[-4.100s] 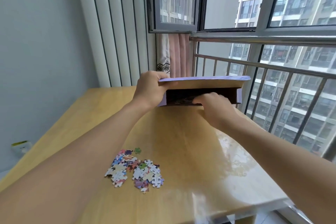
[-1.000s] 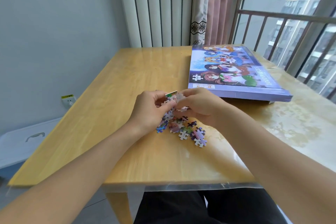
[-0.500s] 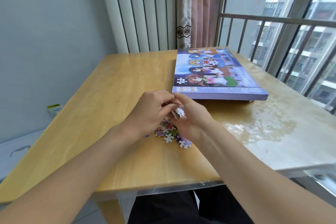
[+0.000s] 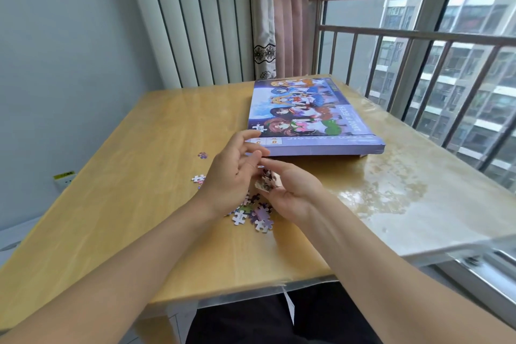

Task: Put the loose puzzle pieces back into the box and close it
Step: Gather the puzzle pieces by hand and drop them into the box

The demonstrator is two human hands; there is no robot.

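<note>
Fingers of the right hand (image 4: 293, 190) cup small colourful jigsaw pieces (image 4: 265, 181); left hand (image 4: 231, 173) spread beside them, near the purple cardboard box (image 4: 312, 120).

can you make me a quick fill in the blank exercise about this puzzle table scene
1. The right hand holds a small clump of puzzle ____.
2. The puzzle box lies flat on the wooden ____.
3. Print on the box lid reads "1000 ____".
4. A lone purple piece lies apart from the heap of pieces, on the side of the ____ hand.

Missing words: pieces; table; pieces; left
</note>
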